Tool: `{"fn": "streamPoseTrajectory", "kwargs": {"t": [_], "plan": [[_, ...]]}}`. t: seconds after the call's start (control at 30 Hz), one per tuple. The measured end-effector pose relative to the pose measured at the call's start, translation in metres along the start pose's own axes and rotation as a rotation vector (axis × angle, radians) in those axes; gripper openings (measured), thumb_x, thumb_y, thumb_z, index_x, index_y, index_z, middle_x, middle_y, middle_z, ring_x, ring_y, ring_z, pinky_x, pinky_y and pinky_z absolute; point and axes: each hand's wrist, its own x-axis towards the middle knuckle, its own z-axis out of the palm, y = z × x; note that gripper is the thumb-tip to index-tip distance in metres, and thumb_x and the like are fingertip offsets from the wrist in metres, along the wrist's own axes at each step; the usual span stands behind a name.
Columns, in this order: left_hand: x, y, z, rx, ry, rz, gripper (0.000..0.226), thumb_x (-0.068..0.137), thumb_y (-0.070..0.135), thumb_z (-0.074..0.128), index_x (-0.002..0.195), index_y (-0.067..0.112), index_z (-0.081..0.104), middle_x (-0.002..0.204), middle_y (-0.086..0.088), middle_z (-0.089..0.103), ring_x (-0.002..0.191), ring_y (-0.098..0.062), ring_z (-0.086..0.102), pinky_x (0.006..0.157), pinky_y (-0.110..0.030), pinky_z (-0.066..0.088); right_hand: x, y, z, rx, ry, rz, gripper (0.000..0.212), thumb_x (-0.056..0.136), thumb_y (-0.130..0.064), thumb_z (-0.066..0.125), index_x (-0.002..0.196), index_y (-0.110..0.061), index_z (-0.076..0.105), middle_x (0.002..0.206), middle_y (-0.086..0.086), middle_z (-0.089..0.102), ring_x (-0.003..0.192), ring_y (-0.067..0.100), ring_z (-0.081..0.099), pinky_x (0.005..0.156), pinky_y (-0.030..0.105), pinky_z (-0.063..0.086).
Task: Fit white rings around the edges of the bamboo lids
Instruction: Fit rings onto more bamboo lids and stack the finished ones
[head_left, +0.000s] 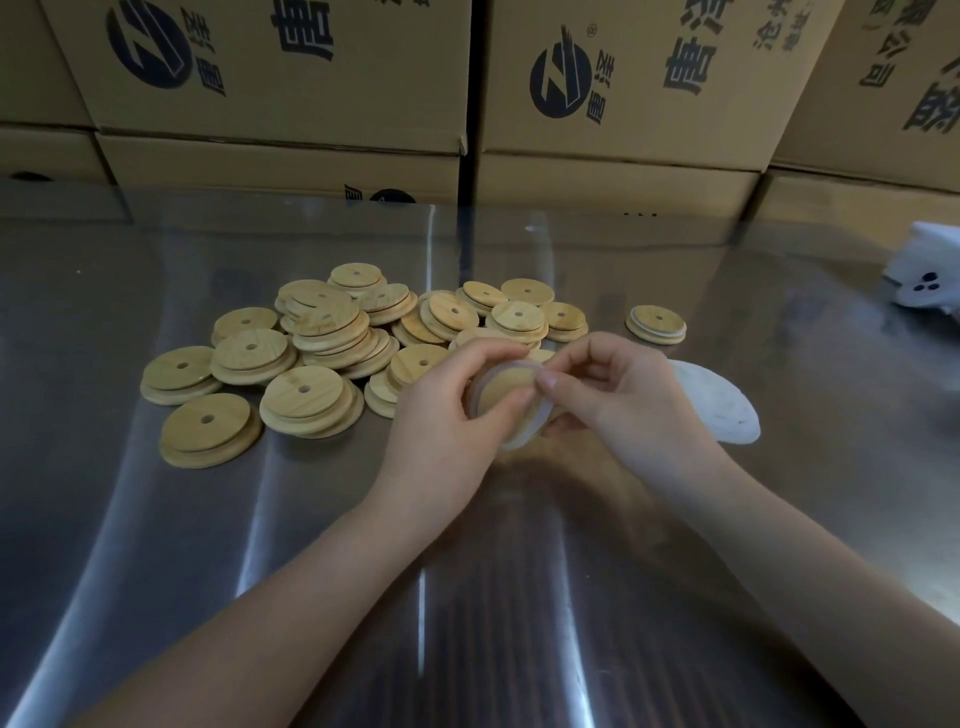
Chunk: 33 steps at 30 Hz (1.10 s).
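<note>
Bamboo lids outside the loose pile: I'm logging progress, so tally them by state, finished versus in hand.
Ringed round bamboo lid, lying apart: 1
Unfinished round bamboo lid, gripped by left hand, right hand pinching its white ring: 1
Total: 2

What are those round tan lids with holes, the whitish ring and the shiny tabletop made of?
Round tan lids: likely bamboo, matte; fine streaked grain shows.
Whitish translucent ring: probably silicone or soft rubber; it bends limply.
Shiny grey tabletop: seemingly stainless steel; streaky, mirror-like reflections.

Metal table (156, 545): lid pile (311, 353), ring stack (722, 410).
</note>
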Motion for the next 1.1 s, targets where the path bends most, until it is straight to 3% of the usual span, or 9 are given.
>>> {"fn": "streamPoseTrajectory", "kwargs": {"t": [0.27, 0.37, 0.47, 0.9, 1.1], "plan": [[0.002, 0.0, 0.001, 0.073, 0.031, -0.035, 0.017, 0.086, 0.016, 0.072, 0.098, 0.028, 0.075, 0.09, 0.018, 0.072, 0.09, 0.001, 0.065, 0.082, -0.031, 0.055, -0.001, 0.0, 0.002, -0.222, 0.009, -0.045, 0.017, 0.087, -0.011, 0.068, 0.072, -0.018, 0.064, 0.074, 0.005, 0.071, 0.072, 0.031, 0.068, 0.073, 0.051, 0.057], [0.002, 0.001, 0.002, 0.074, 0.027, -0.047, 0.019, 0.086, 0.016, 0.072, 0.098, 0.031, 0.075, 0.091, 0.018, 0.072, 0.09, 0.001, 0.064, 0.083, -0.031, 0.055, 0.001, -0.004, -0.004, -0.209, -0.022, 0.04, 0.017, 0.087, -0.011, 0.069, 0.071, -0.016, 0.066, 0.07, 0.005, 0.067, 0.068, 0.029, 0.065, 0.065, 0.041, 0.058], [0.002, 0.002, 0.004, 0.072, 0.013, -0.053, 0.022, 0.086, 0.015, 0.072, 0.098, 0.034, 0.074, 0.091, 0.02, 0.072, 0.09, 0.004, 0.064, 0.084, -0.027, 0.054, 0.003, -0.01, -0.011, -0.106, -0.097, 0.169, 0.016, 0.088, -0.007, 0.067, 0.073, -0.011, 0.067, 0.072, 0.005, 0.064, 0.066, 0.015, 0.062, 0.056, 0.024, 0.054], [0.001, 0.0, 0.005, 0.024, -0.026, -0.05, 0.036, 0.087, 0.014, 0.071, 0.089, 0.049, 0.068, 0.093, 0.022, 0.072, 0.092, 0.006, 0.064, 0.081, -0.018, 0.053, 0.005, -0.018, -0.019, -0.209, -0.186, 0.238, 0.014, 0.092, -0.004, 0.062, 0.078, -0.006, 0.063, 0.074, 0.014, 0.064, 0.066, 0.016, 0.064, 0.06, 0.029, 0.06], [0.0, -0.001, 0.006, -0.019, -0.049, -0.04, 0.041, 0.088, 0.01, 0.07, 0.089, 0.052, 0.068, 0.096, 0.033, 0.069, 0.098, 0.01, 0.063, 0.083, -0.01, 0.049, 0.005, -0.021, -0.024, -0.175, -0.235, 0.28, 0.012, 0.092, -0.003, 0.061, 0.08, -0.002, 0.062, 0.076, 0.017, 0.067, 0.064, 0.014, 0.066, 0.061, 0.03, 0.061]]}}
